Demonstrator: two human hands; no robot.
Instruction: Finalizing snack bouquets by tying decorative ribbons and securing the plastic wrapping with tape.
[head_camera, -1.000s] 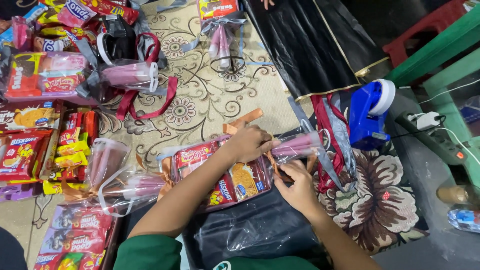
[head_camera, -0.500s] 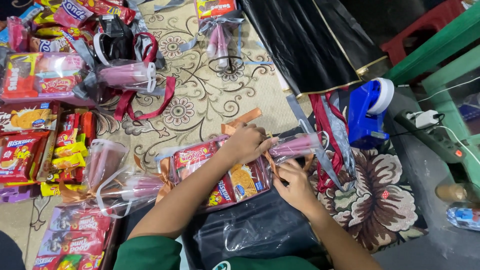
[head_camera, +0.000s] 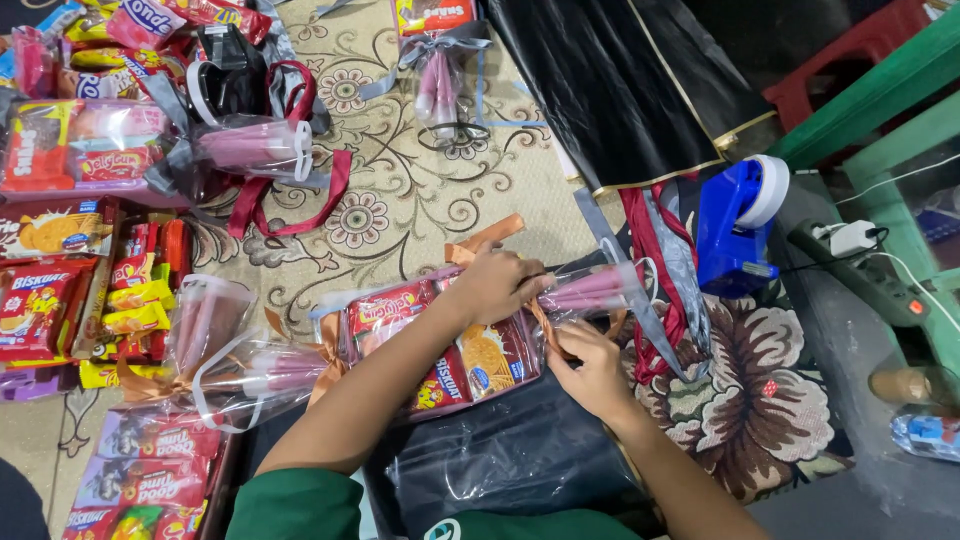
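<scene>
Left hand (head_camera: 495, 285) clenches the snack bundle's (head_camera: 440, 345) neck; right hand (head_camera: 590, 370) pinches the orange ribbon (head_camera: 545, 325), which could slip loose.

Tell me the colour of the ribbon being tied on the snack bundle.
Orange-tan ribbon, head view.

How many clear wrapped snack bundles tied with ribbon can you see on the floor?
4, maybe more hidden. One under both hands, tied with orange ribbon; one at lower left, also orange; one at upper left with dark red ribbon; one at top centre with grey ribbon.
</scene>
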